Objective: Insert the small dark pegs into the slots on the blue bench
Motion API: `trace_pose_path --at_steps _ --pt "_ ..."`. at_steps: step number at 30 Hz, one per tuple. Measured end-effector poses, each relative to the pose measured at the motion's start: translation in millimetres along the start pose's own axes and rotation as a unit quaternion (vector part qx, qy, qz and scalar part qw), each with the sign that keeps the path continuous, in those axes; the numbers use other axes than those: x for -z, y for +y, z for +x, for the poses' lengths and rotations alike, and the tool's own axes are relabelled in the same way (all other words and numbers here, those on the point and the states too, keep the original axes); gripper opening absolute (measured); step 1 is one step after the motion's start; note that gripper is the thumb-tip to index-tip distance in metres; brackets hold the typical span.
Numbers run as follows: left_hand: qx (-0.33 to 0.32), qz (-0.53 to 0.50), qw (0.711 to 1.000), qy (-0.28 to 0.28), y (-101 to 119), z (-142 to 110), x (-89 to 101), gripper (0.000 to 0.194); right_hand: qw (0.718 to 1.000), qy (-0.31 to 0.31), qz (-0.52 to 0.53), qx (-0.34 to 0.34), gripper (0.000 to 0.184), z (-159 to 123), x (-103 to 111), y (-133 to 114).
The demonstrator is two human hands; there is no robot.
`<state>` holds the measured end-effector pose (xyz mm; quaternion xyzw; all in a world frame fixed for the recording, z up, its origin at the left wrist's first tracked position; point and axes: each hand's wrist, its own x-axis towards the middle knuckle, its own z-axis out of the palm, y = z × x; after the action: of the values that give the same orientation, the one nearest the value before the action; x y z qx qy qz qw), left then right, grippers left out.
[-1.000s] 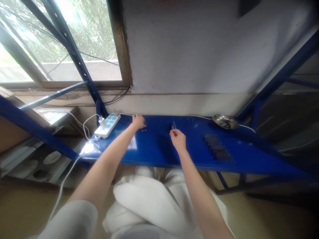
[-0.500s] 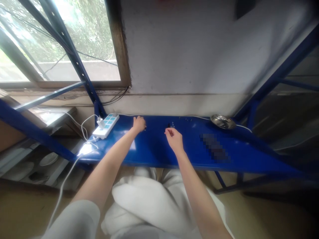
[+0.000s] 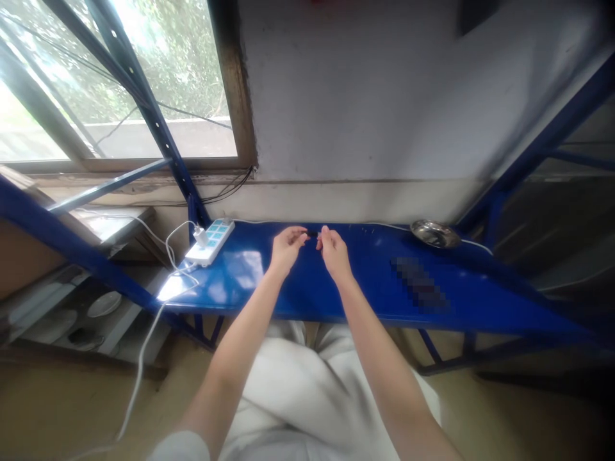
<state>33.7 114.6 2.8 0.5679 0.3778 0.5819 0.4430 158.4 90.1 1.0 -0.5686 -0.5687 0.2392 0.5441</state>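
A small dark rod-like piece (image 3: 312, 234) is held up between my two hands, just above the blue table (image 3: 307, 294). My left hand (image 3: 287, 248) pinches its left end between thumb and fingers. Close against its right end, my right hand (image 3: 334, 252) has thumb and fingers pressed together. What sits in the right fingertips is too small and partly hidden to name. Behind the right hand, a few tiny bits (image 3: 368, 229) lie near the table's back edge.
A white power strip (image 3: 210, 242) with a plug and white cables lies on the left. At the back right is a shiny metal bowl (image 3: 435, 234). A blurred dark object (image 3: 420, 282) rests in front of it. Blue rack posts (image 3: 177, 169) frame both sides.
My left hand has come right from the left part of the table and now grips the dark piece. My right hand has risen slightly to meet it.
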Motion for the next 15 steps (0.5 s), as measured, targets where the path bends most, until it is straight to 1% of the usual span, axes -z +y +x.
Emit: trace_pose_path --at_steps 3,10,13,15 --pt "-0.007 -0.009 1.0 0.018 6 -13 4.1 0.021 1.0 0.007 0.022 0.017 0.053 -2 -1 -14" --pt "0.0 0.002 0.998 0.064 21 -38 17.0 0.022 0.997 -0.028 0.055 0.037 0.05 -15 -9 -32" --pt "0.0 0.011 0.996 0.088 25 -45 21.1 0.024 0.997 -0.038 0.059 0.043 0.051 -20 -12 -39" --pt "0.002 0.011 0.994 0.106 26 -46 22.8 0.029 0.996 -0.039 0.059 0.049 0.051 -23 -12 -43"
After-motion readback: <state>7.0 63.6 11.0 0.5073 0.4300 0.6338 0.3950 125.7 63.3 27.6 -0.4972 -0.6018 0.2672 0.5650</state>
